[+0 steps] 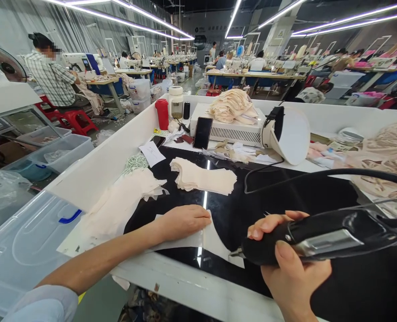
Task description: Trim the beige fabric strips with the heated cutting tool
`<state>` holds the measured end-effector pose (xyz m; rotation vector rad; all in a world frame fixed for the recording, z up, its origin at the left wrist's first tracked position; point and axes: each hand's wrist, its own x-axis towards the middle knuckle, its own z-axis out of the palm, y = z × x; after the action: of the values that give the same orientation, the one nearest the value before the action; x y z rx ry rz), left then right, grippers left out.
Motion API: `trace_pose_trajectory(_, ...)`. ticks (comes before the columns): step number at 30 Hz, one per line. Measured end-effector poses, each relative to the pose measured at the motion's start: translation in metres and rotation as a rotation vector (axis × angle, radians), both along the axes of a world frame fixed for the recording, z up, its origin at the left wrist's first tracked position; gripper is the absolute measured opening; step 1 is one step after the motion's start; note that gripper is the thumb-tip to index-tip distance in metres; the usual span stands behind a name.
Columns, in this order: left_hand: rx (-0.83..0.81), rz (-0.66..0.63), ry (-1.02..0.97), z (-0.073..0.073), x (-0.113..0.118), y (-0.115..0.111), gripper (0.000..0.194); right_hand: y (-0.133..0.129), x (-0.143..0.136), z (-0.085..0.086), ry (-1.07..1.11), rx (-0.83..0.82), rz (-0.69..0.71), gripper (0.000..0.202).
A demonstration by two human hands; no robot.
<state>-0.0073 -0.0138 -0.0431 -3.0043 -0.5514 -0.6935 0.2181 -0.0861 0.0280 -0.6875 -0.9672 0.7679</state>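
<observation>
As your right hand (294, 273) wraps the black body of the tool (319, 239), its metal tip (236, 253) sits at the near right end of the cloth (215, 238); contact looks likely, hard to be sure. Step in hand, by my reading: working the tip at the cloth's edge. Next move seems to call for a steady left hand, a light, even path for the tip, and fingers well clear of it.

Your left hand (185, 222) lies palm down over the cloth, fingers together, not clenched; its underside is hidden. The cloth runs from beneath those fingers, right and nearer to you, spanning the space between your hands on the black top (228, 203).

Farther out: a stack (205, 177) of cream pieces just beyond the left hand, apart from it; a loose pile (114, 205) to its left. Then a phone (203, 133) leaning on a vented box (230, 132). Past the table wall (117, 152), a person (52, 80) in a checked shirt sits by a sewing machine (75, 60).
</observation>
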Motion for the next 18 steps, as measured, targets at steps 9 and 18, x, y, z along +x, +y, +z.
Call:
trace_pose_trajectory(9,-0.058,0.035,-0.049,0.001,0.003,-0.005,0.025,0.031,-0.009,0.014,0.045,-0.036,-0.11,0.043)
trace_pose_trajectory(18,-0.123,0.081,-0.099,0.003,0.009,-0.009,0.024,0.069,-0.025,0.008,0.029,0.012,-0.143,0.042)
